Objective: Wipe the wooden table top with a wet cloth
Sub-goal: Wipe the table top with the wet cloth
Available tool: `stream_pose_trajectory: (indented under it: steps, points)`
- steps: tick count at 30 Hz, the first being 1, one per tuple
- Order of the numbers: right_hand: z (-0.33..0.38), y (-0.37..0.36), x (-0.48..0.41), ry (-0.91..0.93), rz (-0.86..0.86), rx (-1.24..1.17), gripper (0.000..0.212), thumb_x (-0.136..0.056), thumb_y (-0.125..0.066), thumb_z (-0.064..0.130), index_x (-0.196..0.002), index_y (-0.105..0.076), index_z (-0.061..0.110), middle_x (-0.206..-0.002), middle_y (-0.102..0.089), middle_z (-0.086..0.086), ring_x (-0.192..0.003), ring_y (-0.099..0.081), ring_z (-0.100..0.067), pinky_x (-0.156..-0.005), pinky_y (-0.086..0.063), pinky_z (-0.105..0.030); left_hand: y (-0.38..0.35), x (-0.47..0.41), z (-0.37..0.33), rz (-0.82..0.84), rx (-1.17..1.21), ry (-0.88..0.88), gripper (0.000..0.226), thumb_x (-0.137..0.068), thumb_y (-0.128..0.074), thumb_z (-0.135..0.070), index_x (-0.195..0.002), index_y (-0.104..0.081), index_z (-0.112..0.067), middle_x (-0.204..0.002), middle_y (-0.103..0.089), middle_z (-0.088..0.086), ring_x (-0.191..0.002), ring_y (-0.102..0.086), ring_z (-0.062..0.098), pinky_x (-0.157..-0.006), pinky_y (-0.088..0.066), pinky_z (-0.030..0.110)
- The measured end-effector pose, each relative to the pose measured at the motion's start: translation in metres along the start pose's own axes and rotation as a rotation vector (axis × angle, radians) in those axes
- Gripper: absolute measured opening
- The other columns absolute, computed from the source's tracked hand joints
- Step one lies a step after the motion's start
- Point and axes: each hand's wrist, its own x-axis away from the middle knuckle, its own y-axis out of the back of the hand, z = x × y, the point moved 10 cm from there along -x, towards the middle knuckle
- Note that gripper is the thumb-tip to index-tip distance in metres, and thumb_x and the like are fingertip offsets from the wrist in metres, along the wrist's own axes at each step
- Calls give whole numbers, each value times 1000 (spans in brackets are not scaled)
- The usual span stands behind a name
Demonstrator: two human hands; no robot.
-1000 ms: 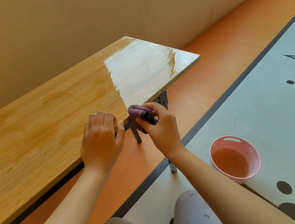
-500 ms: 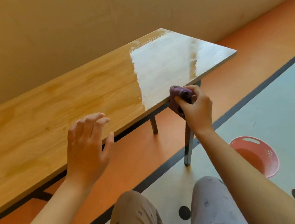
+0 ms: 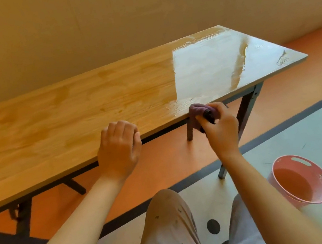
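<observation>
The long wooden table top [image 3: 70, 120] runs from the left to the far right, and its right end shines wet [image 3: 206, 67]. My right hand [image 3: 221, 128] grips a bunched purple cloth [image 3: 197, 110] and holds it against the table's front edge, at the near border of the wet patch. My left hand [image 3: 118, 148] sits on the front edge further left. Its fingers are curled on top of the wood and its thumb lies against the edge.
A pink plastic basin [image 3: 300, 181] stands on the floor at the lower right, beside my right forearm. My knees [image 3: 173, 226] are below the hands. Grey metal table legs [image 3: 245, 112] stand under the right end. A beige wall runs behind the table.
My left hand was lifted with spread fingers half a second ago; now it is back on the front edge with fingers curled. The right hand keeps the cloth on the edge, nearer the left hand.
</observation>
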Motion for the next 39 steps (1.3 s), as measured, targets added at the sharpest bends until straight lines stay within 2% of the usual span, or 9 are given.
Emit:
stream_pose_trajectory:
  steps: [6, 9, 12, 18, 26, 30, 33, 36, 39]
  points:
    - [-22, 34, -18, -162, -169, 69, 22, -85, -69, 26, -100, -60, 14, -88, -61, 4, -76, -56, 4, -62, -40, 0, -1, 1, 1, -6, 8, 31, 14, -90, -49, -19, -87, -57, -9, -90, -57, 8, -88, -46, 24, -73, -39, 34]
    - [-4, 5, 3, -165, -142, 64, 20, -83, -71, 28, -92, -56, 18, -82, -58, 7, -80, -61, -10, -65, -49, -16, -2, 1, 2, -3, 22, 29, 16, -91, -48, -21, -86, -56, -9, -90, -56, 7, -87, -45, 24, -73, -39, 34]
    - [20, -55, 36, -141, 62, -22, 20, -83, -70, 30, -92, -53, 23, -84, -60, 7, -76, -64, -17, -62, -56, -32, -2, 1, 1, 18, 19, 24, 20, -92, -40, -20, -89, -56, -9, -91, -55, 8, -86, -47, 26, -73, -42, 38]
    - [50, -95, 61, 17, 171, -53, 17, -84, -70, 30, -93, -59, 21, -84, -62, 8, -77, -59, -2, -65, -48, -15, 0, 3, 0, 40, 1, -10, 21, -93, -40, -20, -92, -57, -7, -93, -56, 10, -87, -49, 29, -73, -39, 37]
    - [14, -23, 26, -144, -122, 60, 17, -84, -70, 26, -91, -54, 21, -80, -57, 11, -77, -59, -9, -69, -53, -28, -3, 2, 7, 43, 71, 70, 13, -87, -55, -23, -87, -59, -11, -90, -57, 4, -88, -50, 23, -73, -39, 32]
    - [46, -82, 60, -76, 77, 15, 17, -85, -69, 31, -90, -54, 25, -80, -58, 14, -75, -58, -3, -61, -44, -12, 10, 3, 19, 55, 222, 104, 11, -86, -54, -20, -92, -60, -13, -94, -57, 1, -96, -50, 20, -81, -34, 28]
    - [76, -130, 87, 23, 251, -39, 18, -85, -68, 36, -92, -58, 21, -84, -61, 10, -77, -60, -4, -63, -51, -21, 33, 21, 47, 25, 205, 155, 17, -87, -52, -21, -99, -59, -11, -104, -56, 4, -106, -45, 20, -87, -31, 29]
    - [81, -140, 94, 24, 272, -71, 17, -86, -67, 34, -93, -58, 20, -84, -62, 8, -76, -61, -7, -62, -55, -30, 60, 46, 89, -6, 74, 214, 20, -88, -48, -22, -99, -60, -10, -107, -57, 7, -108, -46, 22, -88, -32, 32]
    - [77, -126, 87, 17, 243, -84, 13, -86, -68, 25, -92, -58, 21, -83, -61, 11, -78, -59, 1, -64, -48, -14, 83, 69, 134, -27, -44, 289, 20, -89, -47, -21, -98, -60, -8, -105, -58, 9, -106, -47, 25, -87, -33, 36]
